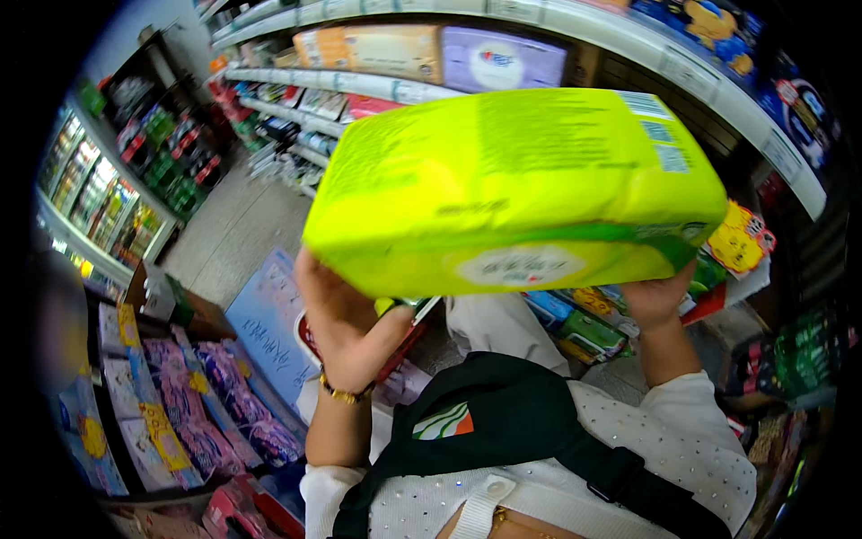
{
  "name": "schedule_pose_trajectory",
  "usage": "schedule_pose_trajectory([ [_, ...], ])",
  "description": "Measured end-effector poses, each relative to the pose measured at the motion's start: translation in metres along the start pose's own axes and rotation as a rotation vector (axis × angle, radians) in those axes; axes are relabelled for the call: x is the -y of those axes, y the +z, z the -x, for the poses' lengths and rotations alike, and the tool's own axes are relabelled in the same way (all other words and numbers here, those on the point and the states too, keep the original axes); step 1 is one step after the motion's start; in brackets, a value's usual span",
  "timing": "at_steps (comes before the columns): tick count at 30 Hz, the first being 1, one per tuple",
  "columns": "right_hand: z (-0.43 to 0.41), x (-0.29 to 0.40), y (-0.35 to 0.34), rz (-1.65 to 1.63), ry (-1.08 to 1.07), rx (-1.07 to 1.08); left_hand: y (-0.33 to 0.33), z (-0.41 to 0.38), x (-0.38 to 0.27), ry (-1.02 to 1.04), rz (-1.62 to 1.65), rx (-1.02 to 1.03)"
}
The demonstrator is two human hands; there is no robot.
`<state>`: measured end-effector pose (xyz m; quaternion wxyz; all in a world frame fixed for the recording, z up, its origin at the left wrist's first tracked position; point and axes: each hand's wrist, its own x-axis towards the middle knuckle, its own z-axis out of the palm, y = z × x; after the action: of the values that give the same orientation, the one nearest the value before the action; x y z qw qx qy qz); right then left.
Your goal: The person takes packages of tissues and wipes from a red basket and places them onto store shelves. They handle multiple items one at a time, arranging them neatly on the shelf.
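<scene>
A large yellow-green soft plastic pack (498,175), printed with writing and a barcode, is held up before me between both hands. My left hand (350,320) supports its left end, with the thumb apart at the lower edge and the other fingers partly hidden by the pack. At the right end my right hand (660,296) grips from below, and most of its fingers are out of sight behind the plastic. Just beyond the pack, a purple pack (503,58) and an orange-and-cream pack (377,52) lie on a white shelf (350,84).
Price-tagged shelving (714,74) curves round the front and right. Colourful snack packets (592,330) lie low beside my legs. Left stand a blue board with handwriting (269,323) and a rack of pink-purple packets (229,397). Farther off are bundled bottles (168,148) and a glass-door drinks cooler (94,195).
</scene>
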<state>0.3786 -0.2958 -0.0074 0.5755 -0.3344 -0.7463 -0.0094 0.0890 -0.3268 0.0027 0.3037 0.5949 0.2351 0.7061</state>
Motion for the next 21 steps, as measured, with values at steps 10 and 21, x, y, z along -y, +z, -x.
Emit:
schedule_pose_trajectory([
  [10,0.015,-0.013,-0.113,0.116,0.245,-0.166,0.127,-0.075,0.067,-0.184,0.257,0.417],
  [21,-0.027,-0.03,-0.133,0.22,0.419,-0.068,0.172,-0.136,0.111,-0.05,-0.128,0.519],
])
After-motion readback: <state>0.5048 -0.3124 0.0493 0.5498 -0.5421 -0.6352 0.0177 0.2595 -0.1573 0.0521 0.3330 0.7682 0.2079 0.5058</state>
